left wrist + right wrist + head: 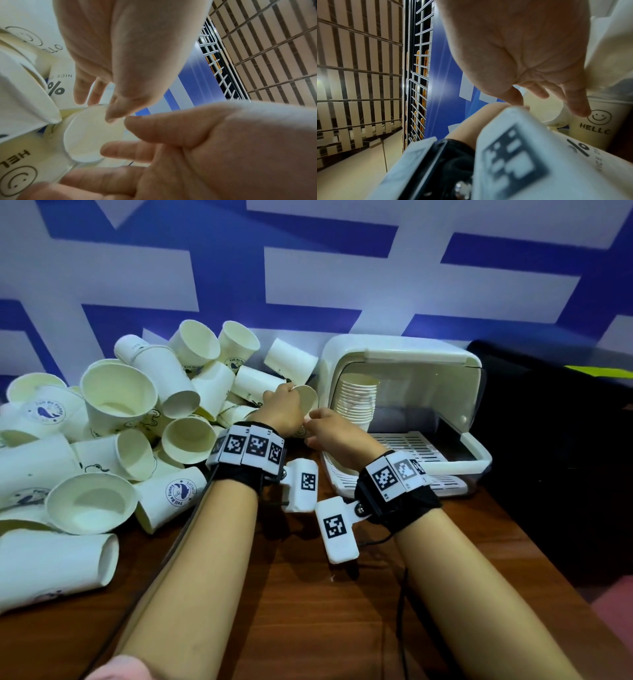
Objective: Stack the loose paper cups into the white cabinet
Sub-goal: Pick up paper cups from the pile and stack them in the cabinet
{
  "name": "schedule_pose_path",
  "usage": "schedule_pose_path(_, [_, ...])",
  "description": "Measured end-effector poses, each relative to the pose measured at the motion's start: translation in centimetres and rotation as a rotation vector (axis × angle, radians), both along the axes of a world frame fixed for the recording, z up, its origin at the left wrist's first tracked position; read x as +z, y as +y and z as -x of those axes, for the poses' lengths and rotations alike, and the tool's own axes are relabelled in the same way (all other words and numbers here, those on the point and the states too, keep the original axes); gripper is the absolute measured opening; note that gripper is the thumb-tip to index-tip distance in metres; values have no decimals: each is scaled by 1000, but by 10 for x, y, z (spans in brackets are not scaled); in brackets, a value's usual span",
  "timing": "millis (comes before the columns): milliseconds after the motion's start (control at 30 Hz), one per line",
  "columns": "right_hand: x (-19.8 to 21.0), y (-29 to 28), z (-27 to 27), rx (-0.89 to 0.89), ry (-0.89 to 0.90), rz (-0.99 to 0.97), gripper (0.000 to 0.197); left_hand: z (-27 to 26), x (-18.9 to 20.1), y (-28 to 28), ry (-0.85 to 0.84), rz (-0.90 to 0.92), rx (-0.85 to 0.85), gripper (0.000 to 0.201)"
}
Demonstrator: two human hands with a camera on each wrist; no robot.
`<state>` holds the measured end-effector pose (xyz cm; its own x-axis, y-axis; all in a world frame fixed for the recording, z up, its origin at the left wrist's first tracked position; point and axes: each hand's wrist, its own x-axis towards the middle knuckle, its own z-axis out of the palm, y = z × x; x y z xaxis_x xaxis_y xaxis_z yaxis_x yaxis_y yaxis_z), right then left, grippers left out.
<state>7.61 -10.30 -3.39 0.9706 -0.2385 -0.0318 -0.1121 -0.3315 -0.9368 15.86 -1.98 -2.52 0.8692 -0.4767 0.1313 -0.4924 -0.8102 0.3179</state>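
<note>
My left hand (286, 397) grips a white paper cup (308, 400) lying on its side, base towards the cabinet, at the right edge of a big pile of loose cups (137, 412). In the left wrist view the cup's round base (89, 135) sits between my left hand's fingers (120, 148), and a fingertip of my right hand (109, 116) touches the base's rim. My right hand (317, 421) is open, just right of the cup, its fingers (580, 111) reaching a "HELLO" cup (597, 124). The white cabinet (394, 350) stands open with a cup stack (358, 402) inside at the left.
The cabinet has a slotted white floor tray (421, 446) with free room to the right of the stack. A dark object (555, 440) lies right of the cabinet. Bare wooden table (308, 594) shows between my forearms. A blue and white wall (308, 268) is behind.
</note>
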Motion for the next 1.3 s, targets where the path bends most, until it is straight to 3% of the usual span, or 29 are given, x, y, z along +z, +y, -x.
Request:
schedule_pose_path(167, [-1, 1, -4, -31, -32, -42, 34, 4, 14, 4, -63, 107, 18, 45])
schedule_pose_path(333, [4, -7, -8, -123, -212, 7, 5, 18, 34, 11, -176, 246, -12, 41])
schedule_pose_path(533, [31, -20, 7, -248, -425, 68, 16, 44, 57, 17, -247, 523, -75, 29])
schedule_pose_path(667, [48, -34, 18, -273, -522, -94, 19, 58, 66, 15, -249, 684, -118, 25])
schedule_pose_path(800, [61, -49, 26, -235, -463, -151, 13, 66, 68, 7, -285, 843, -151, 9])
schedule_pose_path(900, [67, -59, 33, -236, -418, -166, 15, 69, 65, -1, -254, 928, -181, 18])
schedule_pose_path(1133, [72, -84, 49, -341, -383, 100, 19, 75, 53, -27, -230, 945, -244, 25])
schedule_pose_path(1300, [72, -98, 59, -332, -313, 229, 19, 69, 40, -38, -110, 794, -237, 31])
